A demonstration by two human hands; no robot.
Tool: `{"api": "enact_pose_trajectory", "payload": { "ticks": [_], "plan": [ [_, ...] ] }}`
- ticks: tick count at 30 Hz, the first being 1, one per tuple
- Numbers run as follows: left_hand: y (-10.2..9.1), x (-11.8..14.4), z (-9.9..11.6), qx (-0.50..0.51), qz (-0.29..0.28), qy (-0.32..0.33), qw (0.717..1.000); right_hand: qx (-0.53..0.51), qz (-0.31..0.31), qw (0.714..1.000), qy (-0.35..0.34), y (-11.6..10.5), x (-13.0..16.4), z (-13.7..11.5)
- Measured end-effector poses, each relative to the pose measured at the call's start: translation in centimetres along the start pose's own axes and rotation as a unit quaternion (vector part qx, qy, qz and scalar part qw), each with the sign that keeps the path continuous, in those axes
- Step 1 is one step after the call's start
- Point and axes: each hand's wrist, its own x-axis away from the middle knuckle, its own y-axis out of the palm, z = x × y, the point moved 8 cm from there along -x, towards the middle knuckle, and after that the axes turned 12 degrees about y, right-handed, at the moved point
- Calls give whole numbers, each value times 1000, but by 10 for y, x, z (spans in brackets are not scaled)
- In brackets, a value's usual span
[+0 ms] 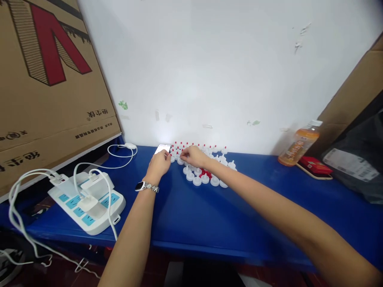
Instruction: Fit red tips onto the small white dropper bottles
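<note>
Both arms stretch toward the far edge of the blue surface, where a cluster of small white caps, many with red tips, stands against the white wall. The left hand, with a watch on its wrist, rests at the left end of the cluster with fingers curled together; whether it pinches a cap cannot be told at this distance. The right hand lies over the back rows of the cluster, fingers bent and closed toward the left hand, seemingly touching a cap, though the grip itself is too small to make out. A few loose red pieces sit among the front caps. Just behind the left hand a phone lies at the far edge. Toward the near left corner sits a white power strip with chargers and cables plugged in, beside a large cardboard box. Near the far right edge a bottle of orange drink leans beside a red packet.
</note>
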Motion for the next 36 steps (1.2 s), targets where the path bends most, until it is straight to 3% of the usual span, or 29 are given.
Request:
{"api": "enact_pose_trajectory", "payload": {
  "ticks": [3, 7, 11, 14, 18, 22, 26, 30, 36],
  "plan": [
    [1, 4, -5, -7, -2, -9, 1000, 88, 15, 996, 5, 8, -7, 0],
    [2, 5, -5, -9, -6, -11, 1000, 102, 73, 989, 79, 1, -16, 4],
    [1, 5, -2, -4, -7, -7, 1000, 120, 43, 982, 139, 13, -27, 5],
    [0, 5, 0, 3, -5, 1, 1000, 91, 55, 982, 158, 12, -28, 4],
    [-3, 4, 7, 19, 2, 12, 1000, -37, 121, 983, 131, -14, -10, 5],
    [-5, 0, 40, 125, 37, 99, 986, -185, 131, 971, 83, -42, 29, 9],
    [1, 6, 89, 194, 48, 181, 963, -216, 137, 963, 81, -57, 75, 20],
    [19, 21, 131, 164, -27, 249, 954, -205, 169, 960, 83, -64, 109, 29],
    [22, 28, 149, 143, -45, 292, 944, -211, 208, 952, 77, -73, 126, 24]
  ]
}}
